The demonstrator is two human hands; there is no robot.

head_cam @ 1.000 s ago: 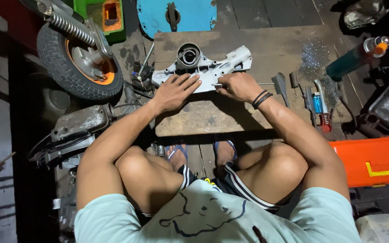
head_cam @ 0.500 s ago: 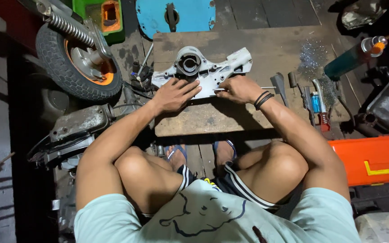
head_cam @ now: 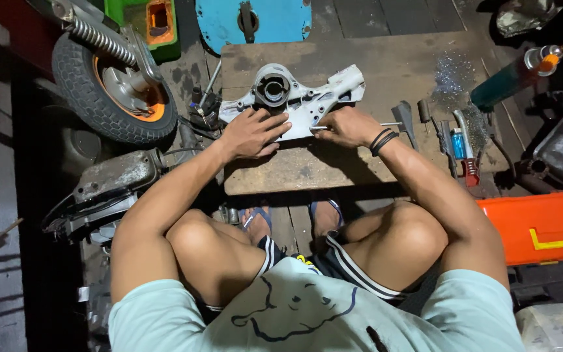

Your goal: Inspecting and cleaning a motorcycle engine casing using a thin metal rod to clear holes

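Where the floor darkens at far left, a wheel (head_cam: 109,91) with knobbed black tyre and orange rim stands tilted beside a coiled steel spring (head_cam: 96,36). Below it lies a dull grey metal engine part (head_cam: 115,179), scuffed. Behind the wheel sits a green box (head_cam: 158,19), then a blue panel (head_cam: 255,23) (rounded, paint chipped). On the worn wooden board (head_cam: 294,176) rests the casting (head_cam: 298,101), pale grey metal with a round socket. The left hand (head_cam: 252,133) presses flat on its near edge, fingers spread. The right hand (head_cam: 346,127) is clenched round a thin tool (head_cam: 389,124) at the casting's right end. Further right: small tools, a green spray can (head_cam: 513,75) capped orange, and an orange toolbox (head_cam: 542,225) with yellow latch.
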